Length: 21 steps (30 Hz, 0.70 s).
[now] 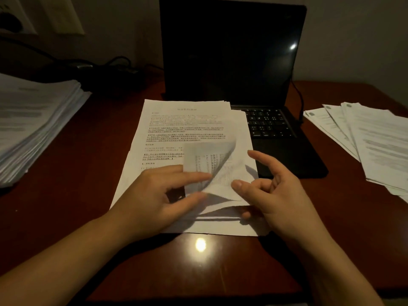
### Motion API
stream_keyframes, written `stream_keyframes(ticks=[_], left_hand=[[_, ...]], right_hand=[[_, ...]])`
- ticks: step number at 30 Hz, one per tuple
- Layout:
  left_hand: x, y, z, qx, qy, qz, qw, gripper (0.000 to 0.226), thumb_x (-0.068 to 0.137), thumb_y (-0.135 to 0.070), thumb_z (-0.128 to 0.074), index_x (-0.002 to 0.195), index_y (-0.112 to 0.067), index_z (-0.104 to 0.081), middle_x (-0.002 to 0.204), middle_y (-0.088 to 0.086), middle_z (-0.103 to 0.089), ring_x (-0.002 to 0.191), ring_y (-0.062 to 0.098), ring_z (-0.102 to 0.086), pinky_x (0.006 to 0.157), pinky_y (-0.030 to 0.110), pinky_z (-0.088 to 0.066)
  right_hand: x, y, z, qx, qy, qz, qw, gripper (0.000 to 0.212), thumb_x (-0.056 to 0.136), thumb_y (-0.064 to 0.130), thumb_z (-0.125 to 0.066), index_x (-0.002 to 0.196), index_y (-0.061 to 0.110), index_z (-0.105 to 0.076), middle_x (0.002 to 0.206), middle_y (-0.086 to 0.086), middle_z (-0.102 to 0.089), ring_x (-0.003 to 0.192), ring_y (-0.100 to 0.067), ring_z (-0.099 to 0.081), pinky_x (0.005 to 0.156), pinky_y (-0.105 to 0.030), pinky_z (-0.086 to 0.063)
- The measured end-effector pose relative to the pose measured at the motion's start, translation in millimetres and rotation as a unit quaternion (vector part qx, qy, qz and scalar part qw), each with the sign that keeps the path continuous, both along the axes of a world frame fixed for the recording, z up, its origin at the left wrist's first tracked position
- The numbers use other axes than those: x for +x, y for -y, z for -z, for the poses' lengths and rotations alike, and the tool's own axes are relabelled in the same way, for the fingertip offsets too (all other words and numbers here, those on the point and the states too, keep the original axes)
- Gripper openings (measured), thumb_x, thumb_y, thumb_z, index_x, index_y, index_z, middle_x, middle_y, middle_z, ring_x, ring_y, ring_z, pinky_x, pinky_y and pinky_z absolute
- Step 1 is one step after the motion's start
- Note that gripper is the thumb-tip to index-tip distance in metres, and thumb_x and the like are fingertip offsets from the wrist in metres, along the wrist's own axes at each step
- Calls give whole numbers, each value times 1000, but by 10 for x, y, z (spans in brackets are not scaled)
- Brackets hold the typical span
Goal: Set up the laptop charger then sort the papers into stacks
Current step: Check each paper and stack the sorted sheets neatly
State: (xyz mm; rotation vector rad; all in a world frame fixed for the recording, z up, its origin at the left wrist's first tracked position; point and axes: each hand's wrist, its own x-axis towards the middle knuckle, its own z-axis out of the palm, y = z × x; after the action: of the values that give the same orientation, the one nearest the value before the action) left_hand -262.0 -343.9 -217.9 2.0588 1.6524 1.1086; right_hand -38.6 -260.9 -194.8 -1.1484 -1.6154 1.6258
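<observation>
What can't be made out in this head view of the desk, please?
Head view:
- Keyboard: left half under the middle papers.
- Cable: far end hidden behind the laptop.
- Left stack, right papers: cut by frame edges, print blurred.
- Top sheet: curled corner, pinched by the left hand, motion-blurred.

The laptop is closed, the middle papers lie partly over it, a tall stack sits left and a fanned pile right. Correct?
No: the head view shows the laptop open, screen upright and dark. The middle papers do lie partly over it, with a tall stack left and a fanned pile right.
</observation>
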Motion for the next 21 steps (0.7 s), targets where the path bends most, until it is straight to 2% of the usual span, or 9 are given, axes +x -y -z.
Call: stream_keyframes(ticks=[3, 4, 6, 8, 11, 14, 16, 17, 21], left_hand=[[9, 7, -21, 11, 56, -27, 998, 52, 97, -35, -55, 146, -45, -42, 135, -22, -54, 119, -9, -54, 83, 7, -48], [13, 17, -39, 6, 68, -29, 997, 59, 97, -29, -54, 149, -49, -35, 140, -22, -49, 121, -11, -51, 85, 6, -46], [19, 17, -58, 6, 40, -18, 999, 55, 98, -25, -50, 147, -49, -41, 134, -22, -53, 116, -12, -51, 86, 9, -48], [24, 22, -38, -2, -13, 6, 1000, 44, 95, -39, -55, 139, -37, -55, 124, -23, -58, 117, -9, -52, 86, 10, -49], [9, 7, 10, 0, -67, -2, 998, 61, 85, -58, -61, 140, -30, -57, 121, -21, -59, 117, -9, -52, 89, 11, -49], [4, 13, 14, 13, -27, -17, 999, 58, 93, -43, -57, 149, -38, -42, 110, -13, -67, 96, 0, -62, 73, 20, -56], [-9, 20, -9, 4, 4, -32, 999, 67, 95, -32, -53, 151, -54, -25, 90, -4, -65, 74, 6, -59, 59, 12, -46], [-14, 23, -18, -1, 2, -37, 999, 68, 95, -29, -51, 149, -59, -23, 90, 2, -63, 72, 9, -57, 57, 11, -43], [3, 16, -5, -10, -22, -6, 1000, 45, 96, -30, -42, 136, -41, -57, 100, -16, -60, 95, -1, -56, 72, 7, -43]], right_hand=[[67, -14, -24, -26, -20, -8, 999, 87, 79, 11, -75, 152, 38, -34, 83, -22, -72, 81, -33, -74, 65, -29, -60], [79, -14, -33, -29, -24, -6, 999, 89, 77, 11, -75, 152, 38, -34, 82, -20, -73, 81, -31, -74, 65, -28, -59], [71, -3, -33, -21, -23, 2, 1000, 88, 76, 11, -76, 151, 35, -37, 76, -14, -73, 73, -24, -74, 61, -23, -57], [43, 19, -37, -4, -19, 10, 1000, 82, 80, 12, -76, 149, 35, -39, 72, -9, -73, 68, -15, -72, 60, -19, -55], [26, 28, -58, -15, -39, 2, 999, 72, 88, 17, -67, 149, 39, -36, 87, -10, -78, 85, -20, -76, 71, -26, -61], [47, 24, -83, -35, -58, 13, 998, 68, 85, 17, -67, 145, 36, -41, 97, -11, -78, 91, -26, -76, 79, -34, -63], [74, 43, -70, -11, -28, 46, 998, 61, 89, 11, -69, 143, 30, -47, 94, -9, -78, 89, -24, -76, 74, -32, -63], [95, 60, -54, 4, -9, 63, 998, 58, 90, 10, -69, 142, 27, -49, 91, -7, -78, 87, -22, -76, 70, -30, -63], [172, 145, -54, 21, 47, 86, 995, 67, 90, 13, -71, 148, 29, -41, 86, 4, -76, 75, -19, -75, 53, -27, -59]])
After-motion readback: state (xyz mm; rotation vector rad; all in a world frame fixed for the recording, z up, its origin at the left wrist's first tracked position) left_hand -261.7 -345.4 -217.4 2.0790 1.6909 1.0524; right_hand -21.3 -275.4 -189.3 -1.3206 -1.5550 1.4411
